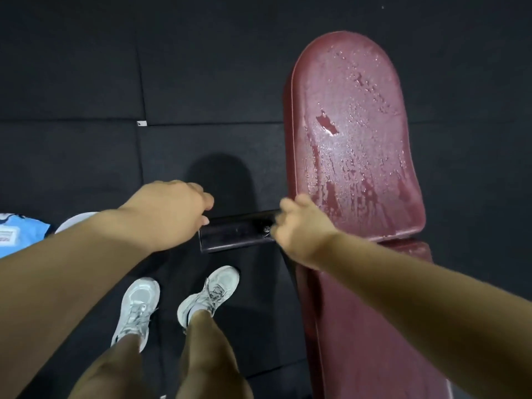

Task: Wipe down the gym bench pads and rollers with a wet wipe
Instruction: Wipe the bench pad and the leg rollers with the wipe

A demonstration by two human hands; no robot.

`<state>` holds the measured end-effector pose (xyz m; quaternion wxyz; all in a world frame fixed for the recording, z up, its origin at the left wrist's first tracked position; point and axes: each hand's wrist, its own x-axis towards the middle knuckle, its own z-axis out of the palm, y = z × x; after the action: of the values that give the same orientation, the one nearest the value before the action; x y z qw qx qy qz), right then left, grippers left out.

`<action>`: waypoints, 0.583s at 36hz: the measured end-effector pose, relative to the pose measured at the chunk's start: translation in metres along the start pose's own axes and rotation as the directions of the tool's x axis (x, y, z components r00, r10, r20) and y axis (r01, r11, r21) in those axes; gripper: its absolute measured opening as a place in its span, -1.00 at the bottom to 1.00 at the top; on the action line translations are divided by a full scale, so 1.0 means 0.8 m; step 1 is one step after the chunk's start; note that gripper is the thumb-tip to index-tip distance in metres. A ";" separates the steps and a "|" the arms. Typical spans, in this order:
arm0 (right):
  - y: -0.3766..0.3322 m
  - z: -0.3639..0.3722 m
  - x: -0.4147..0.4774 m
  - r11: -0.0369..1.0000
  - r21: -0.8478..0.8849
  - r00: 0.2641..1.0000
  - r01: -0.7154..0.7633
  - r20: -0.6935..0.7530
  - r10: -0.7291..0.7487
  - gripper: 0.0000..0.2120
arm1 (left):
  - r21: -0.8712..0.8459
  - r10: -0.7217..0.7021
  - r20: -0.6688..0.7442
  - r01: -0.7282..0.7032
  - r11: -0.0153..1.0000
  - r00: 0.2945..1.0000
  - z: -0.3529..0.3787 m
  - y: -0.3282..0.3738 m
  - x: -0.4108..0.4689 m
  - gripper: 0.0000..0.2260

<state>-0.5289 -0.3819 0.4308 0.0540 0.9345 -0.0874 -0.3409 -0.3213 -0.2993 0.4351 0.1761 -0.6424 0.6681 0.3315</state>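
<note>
A maroon bench pad [354, 133] stretches away on the right, its surface covered in water droplets and wet streaks, with a small tear near its middle. A second maroon pad [368, 326] continues below it toward me. My right hand [299, 228] hovers at the near left corner of the upper pad, fingers curled; whether it holds anything is hidden. My left hand [172, 214] reaches over the floor toward the black metal base bar [236, 231], fingers curled downward. No wipe shows in either hand.
Black rubber floor tiles [86, 82] surround the bench. My two white trainers [172, 303] stand left of the lower pad. A light-blue packet [20, 234] and a white round object [74, 220] lie at the left edge, partly behind my left arm.
</note>
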 end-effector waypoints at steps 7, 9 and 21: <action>-0.013 0.016 -0.014 0.952 -0.021 0.911 0.307 0.296 -0.287 -0.83 | -0.019 -0.060 0.021 0.060 0.998 0.998 -0.013 -0.001 0.002 -0.76; 0.004 0.002 0.004 0.957 -0.005 0.943 0.290 0.175 -0.284 -0.94 | -0.020 -0.073 0.017 0.073 0.997 0.997 -0.019 -0.002 0.005 -0.76; 0.098 -0.046 0.083 0.999 -0.034 0.993 0.001 0.114 0.003 -0.75 | -0.041 -0.061 0.026 0.062 0.997 0.998 -0.058 -0.036 0.059 -0.76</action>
<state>-0.4651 -0.4706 0.4294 0.0650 0.9123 -0.0850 -0.3953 -0.2894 -0.3637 0.4308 0.1811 -0.6622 0.6387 0.3476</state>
